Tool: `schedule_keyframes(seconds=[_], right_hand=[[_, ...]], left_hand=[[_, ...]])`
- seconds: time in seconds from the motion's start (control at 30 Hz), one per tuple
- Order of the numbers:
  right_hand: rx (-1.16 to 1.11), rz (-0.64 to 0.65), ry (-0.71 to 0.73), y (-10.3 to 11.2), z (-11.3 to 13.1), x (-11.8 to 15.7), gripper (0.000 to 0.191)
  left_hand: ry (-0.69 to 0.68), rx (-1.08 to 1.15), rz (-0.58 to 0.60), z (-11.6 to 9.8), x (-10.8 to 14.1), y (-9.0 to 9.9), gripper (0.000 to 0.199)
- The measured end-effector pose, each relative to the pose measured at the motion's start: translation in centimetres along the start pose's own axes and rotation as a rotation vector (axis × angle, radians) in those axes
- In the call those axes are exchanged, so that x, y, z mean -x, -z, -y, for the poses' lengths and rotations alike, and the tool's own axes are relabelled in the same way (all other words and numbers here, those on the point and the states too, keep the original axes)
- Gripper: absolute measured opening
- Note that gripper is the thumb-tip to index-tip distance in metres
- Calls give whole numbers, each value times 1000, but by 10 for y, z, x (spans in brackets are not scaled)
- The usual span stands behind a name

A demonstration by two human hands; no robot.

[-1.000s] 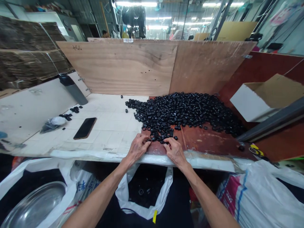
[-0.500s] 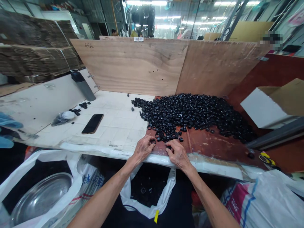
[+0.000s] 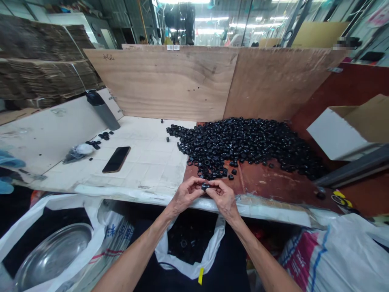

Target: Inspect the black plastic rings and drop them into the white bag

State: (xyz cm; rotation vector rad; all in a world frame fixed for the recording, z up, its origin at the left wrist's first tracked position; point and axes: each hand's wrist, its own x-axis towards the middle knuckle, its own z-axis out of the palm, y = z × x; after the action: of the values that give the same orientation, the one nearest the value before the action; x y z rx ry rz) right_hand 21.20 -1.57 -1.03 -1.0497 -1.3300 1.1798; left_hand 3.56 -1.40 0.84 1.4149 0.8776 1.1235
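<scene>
Between the fingertips of both hands is a small black part (image 3: 205, 186), just in front of the pile and over the table's front edge. My left hand (image 3: 187, 195) pinches it from the left, and my right hand (image 3: 223, 197) pinches it from the right. Whether it is one piece or two pressed together is too small to tell. A large pile of black ring-like parts (image 3: 243, 140) spreads over the red-brown surface beyond my hands. Below them, a white bag (image 3: 209, 259) hangs open with similar black parts inside.
On the white surface at left lie a phone (image 3: 116, 159), a grey bottle (image 3: 106, 114) and a small plastic bag (image 3: 77, 153). A wooden board (image 3: 158, 83) closes the back. An open box (image 3: 337, 134) and yellow-handled scissors (image 3: 342, 200) are at right; a metal bowl (image 3: 54, 255) sits lower left.
Both hands have come together from either side, and the black pieces at their fingertips have met in the middle. The view has shifted slightly.
</scene>
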Motion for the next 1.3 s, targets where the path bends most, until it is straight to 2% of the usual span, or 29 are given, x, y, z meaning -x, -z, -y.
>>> schedule_keyframes(seconds=[0.1,0.3,0.4,0.5,0.6,0.73,0.93,1.03,1.2,1.3], right_hand=[[51,-19,22,1,-2,0,21],[285,-16,100,1,1,3,15],[427,-30,182,-1,8,6,13],[517,-16,271,-3,15,7,19],[501,-5,231,-4,19,7,23],[419,32,132,-1,20,5,16],[385,69,203,3,24,2,16],[364,21,201,1,26,3,15],[362,3,311,-2,24,2,15],[350,-26,248,-3,17,2,22]], left_hand=[[-45,-63,17,5,-1,3,33],[-20,-40,8,8,3,0,31],[-21,-49,-4,6,4,-1,30],[-31,-38,-30,6,4,-2,29],[-35,-40,-46,6,5,-2,31],[-9,-36,-49,7,4,-3,31],[35,57,-57,6,4,-4,33],[19,68,-54,4,3,-5,32],[37,45,-74,3,3,-5,33],[41,57,-69,3,3,-5,34]])
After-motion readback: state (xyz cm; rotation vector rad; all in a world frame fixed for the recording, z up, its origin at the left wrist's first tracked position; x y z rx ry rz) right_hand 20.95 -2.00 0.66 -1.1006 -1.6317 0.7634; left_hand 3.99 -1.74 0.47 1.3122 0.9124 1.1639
